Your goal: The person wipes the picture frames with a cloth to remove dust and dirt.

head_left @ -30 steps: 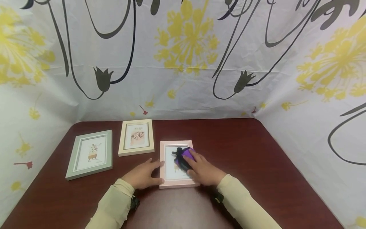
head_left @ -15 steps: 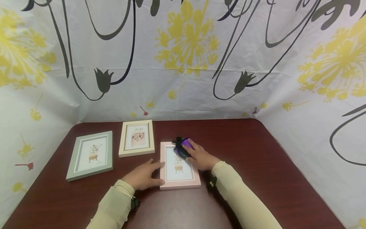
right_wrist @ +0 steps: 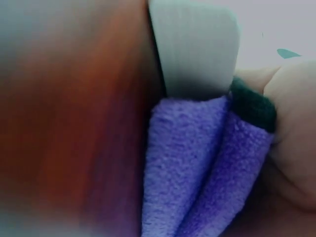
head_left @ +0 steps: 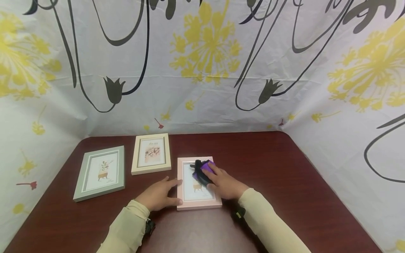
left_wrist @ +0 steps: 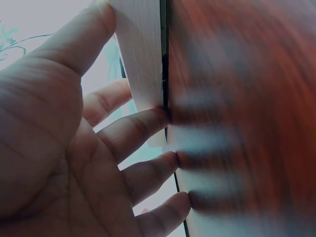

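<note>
A pink picture frame (head_left: 199,205) lies face up on the table, showing a drawing of a potted plant. My left hand (head_left: 158,195) rests on the table with fingers spread, thumb and forefinger at the frame's left edge. In the left wrist view the thumb touches the frame's side (left_wrist: 140,49) and the other fingertips (left_wrist: 165,210) reach the tabletop. My right hand (head_left: 227,183) holds a bunched purple and black cloth (head_left: 207,166) against the glass, covering the picture's upper right. Fluffy folds of the cloth (right_wrist: 182,153) hang over the frame's edge (right_wrist: 195,49) in the right wrist view.
A grey-green picture frame (head_left: 120,168) lies at the left of the dark red-brown table (head_left: 269,168). Between it and the pink one, farther back, lies a cream frame (head_left: 134,158). A white curtain (head_left: 177,112) with flower prints encloses the back and sides.
The right hand has swept the cloth up to the frame's top right, then back down a little over the glass. The left hand has stayed at the frame's left edge.
</note>
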Demonstrator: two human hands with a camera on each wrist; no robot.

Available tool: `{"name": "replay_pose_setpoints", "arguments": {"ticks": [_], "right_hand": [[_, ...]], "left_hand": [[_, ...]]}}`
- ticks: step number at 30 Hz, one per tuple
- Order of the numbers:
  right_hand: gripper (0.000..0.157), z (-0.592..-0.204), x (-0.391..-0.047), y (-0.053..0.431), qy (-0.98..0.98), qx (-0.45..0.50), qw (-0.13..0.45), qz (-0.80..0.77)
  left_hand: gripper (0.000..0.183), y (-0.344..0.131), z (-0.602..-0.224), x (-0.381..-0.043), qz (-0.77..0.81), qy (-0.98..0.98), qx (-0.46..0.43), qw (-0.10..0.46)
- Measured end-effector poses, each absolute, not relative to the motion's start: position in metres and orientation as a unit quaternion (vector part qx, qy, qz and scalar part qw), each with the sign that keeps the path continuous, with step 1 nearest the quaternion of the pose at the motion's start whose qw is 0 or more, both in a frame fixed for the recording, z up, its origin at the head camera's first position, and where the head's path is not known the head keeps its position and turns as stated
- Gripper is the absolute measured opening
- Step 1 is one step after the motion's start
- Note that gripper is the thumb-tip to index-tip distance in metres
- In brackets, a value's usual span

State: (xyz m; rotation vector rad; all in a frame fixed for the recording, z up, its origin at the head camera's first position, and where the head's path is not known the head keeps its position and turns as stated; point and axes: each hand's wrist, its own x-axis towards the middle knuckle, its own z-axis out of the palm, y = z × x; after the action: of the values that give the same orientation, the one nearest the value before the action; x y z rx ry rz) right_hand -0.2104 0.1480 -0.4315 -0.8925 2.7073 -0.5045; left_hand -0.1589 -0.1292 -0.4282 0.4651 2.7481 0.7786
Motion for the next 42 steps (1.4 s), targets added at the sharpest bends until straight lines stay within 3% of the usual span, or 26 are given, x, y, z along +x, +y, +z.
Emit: {"name": "replay_pose_setpoints", "arguments": {"ticks": [10,19,26,42], "right_hand": [[0.058,-0.429,-0.169,0.158,0.915,-0.35,0.098,-0.176],[0.057,-0.428,-0.162,0.159,0.915,-0.347,0.106,-0.175],[0.058,-0.428,-0.173,0.158,0.919,-0.34,0.106,-0.169],[0.058,-0.43,-0.234,0.141,0.946,-0.297,0.107,-0.078]], "left_hand": [[0.075,-0.129,-0.43,-0.159,0.269,0.941,0.168,0.119],[0.074,-0.132,-0.431,-0.157,0.267,0.939,0.175,0.126],[0.074,-0.131,-0.43,-0.158,0.266,0.939,0.179,0.128],[0.076,-0.13,-0.426,-0.155,0.265,0.939,0.177,0.13]]}}
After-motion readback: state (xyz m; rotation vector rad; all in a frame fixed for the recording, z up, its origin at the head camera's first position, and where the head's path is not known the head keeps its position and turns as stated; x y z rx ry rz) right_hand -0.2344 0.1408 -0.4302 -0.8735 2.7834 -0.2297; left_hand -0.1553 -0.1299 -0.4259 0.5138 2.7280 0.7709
